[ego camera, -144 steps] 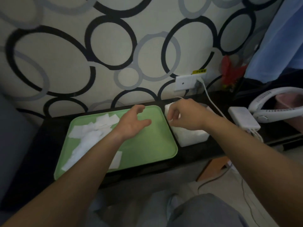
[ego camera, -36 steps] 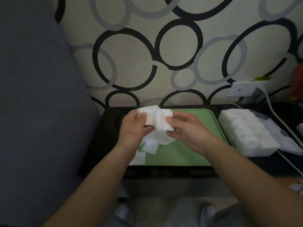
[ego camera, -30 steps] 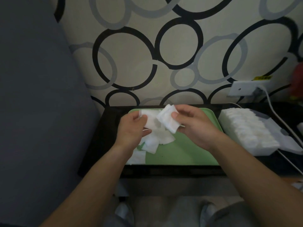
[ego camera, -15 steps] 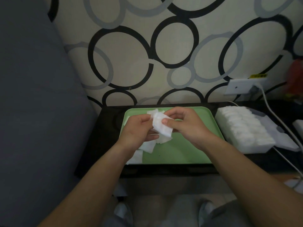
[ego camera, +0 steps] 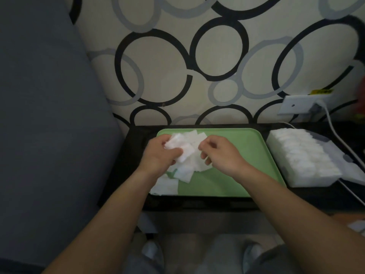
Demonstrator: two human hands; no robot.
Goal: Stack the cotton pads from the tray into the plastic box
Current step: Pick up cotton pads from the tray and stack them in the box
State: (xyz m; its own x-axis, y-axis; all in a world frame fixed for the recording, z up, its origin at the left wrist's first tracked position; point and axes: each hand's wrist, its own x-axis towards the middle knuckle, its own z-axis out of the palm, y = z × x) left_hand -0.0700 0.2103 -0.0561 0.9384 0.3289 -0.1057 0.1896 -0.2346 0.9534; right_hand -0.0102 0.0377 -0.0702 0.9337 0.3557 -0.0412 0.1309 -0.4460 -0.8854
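Observation:
A green tray (ego camera: 233, 175) lies on a dark table, with several white square cotton pads (ego camera: 194, 165) loose in a heap on its left half. My left hand (ego camera: 158, 153) grips a small bunch of cotton pads (ego camera: 180, 148) above that heap. My right hand (ego camera: 221, 155) hovers just right of the bunch with its fingers curled and nothing visible in them. The clear plastic box (ego camera: 302, 161) stands right of the tray, filled with a row of stacked white pads.
A grey sofa cushion (ego camera: 49, 125) fills the left side. A wall socket (ego camera: 300, 105) with a white cable (ego camera: 335, 133) sits behind the box. The dark table (ego camera: 197, 202) ends at its front edge above my knees.
My right hand has let go of the pad it pinched and drawn slightly right. The left hand keeps its bunch of pads, lowered a little over the heap.

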